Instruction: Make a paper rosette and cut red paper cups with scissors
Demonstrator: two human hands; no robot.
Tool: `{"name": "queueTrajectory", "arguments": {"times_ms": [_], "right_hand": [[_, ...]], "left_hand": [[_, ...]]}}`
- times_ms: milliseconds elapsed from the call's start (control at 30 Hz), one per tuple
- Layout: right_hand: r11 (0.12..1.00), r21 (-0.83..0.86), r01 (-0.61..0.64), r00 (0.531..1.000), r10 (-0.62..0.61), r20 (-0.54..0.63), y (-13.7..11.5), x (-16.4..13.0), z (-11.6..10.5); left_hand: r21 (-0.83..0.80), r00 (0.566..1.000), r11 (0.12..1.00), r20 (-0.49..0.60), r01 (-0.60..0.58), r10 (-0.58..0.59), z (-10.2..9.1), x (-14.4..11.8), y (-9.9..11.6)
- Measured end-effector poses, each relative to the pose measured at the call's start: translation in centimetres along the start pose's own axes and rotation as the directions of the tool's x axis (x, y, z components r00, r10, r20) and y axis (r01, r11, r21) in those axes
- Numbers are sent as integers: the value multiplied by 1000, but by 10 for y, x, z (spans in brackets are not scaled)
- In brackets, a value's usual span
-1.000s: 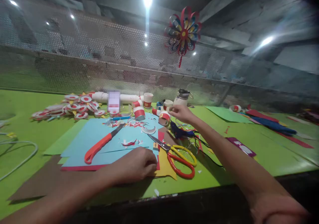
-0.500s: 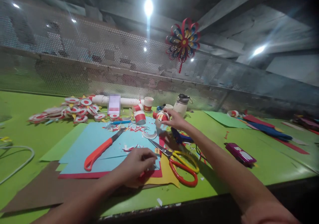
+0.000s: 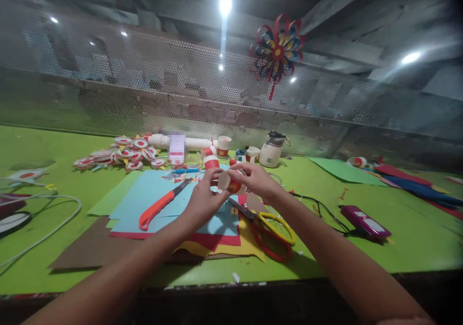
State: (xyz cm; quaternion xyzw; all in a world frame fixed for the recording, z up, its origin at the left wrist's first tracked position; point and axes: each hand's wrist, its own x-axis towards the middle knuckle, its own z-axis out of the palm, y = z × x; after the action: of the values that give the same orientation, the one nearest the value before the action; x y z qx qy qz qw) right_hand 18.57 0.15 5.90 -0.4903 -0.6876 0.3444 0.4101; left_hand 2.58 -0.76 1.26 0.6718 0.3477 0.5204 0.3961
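Note:
Both of my hands meet above the middle of the green table (image 3: 54, 146), holding a small red and white paper cup (image 3: 230, 182) on its side. My right hand (image 3: 255, 180) grips the cup from the right. My left hand (image 3: 205, 199) pinches its left end with the fingertips. Under the hands lie stacked sheets of blue, red and yellow paper (image 3: 152, 197). Scissors with red and yellow handles (image 3: 269, 228) rest just right of the hands.
An orange-handled knife (image 3: 161, 204) lies on the blue paper. Several more cups (image 3: 224, 146), a pile of red and white paper discs (image 3: 119, 154) and a white jug (image 3: 272, 150) stand at the back. A purple box (image 3: 365, 221), a black cable, green paper and a white cord (image 3: 47, 228) lie around.
My right hand picked up a cup from the back and brought it toward me. My left hand left the paper edge and rose to the cup. The camera shifted slightly left.

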Motion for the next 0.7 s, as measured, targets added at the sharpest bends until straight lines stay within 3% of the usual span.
{"name": "queueTrajectory", "arguments": {"times_ms": [100,233,500,700], "right_hand": [[967,236,-92,992,68,105,-2,0,1],[864,480,-153,987,115,108,0,-7,-1],[883,466,50,997,-19,-69,8,-17,6],[865,487,120,987,-53,-150,19,-12,7]], "left_hand": [[-142,993,984,59,107,-100,-5,0,2],[-325,975,921,128,215,-183,-11,-1,4],[-463,951,831,163,309,-263,-19,-2,7],[-498,970,833,98,242,-223,-17,0,-1]]}}
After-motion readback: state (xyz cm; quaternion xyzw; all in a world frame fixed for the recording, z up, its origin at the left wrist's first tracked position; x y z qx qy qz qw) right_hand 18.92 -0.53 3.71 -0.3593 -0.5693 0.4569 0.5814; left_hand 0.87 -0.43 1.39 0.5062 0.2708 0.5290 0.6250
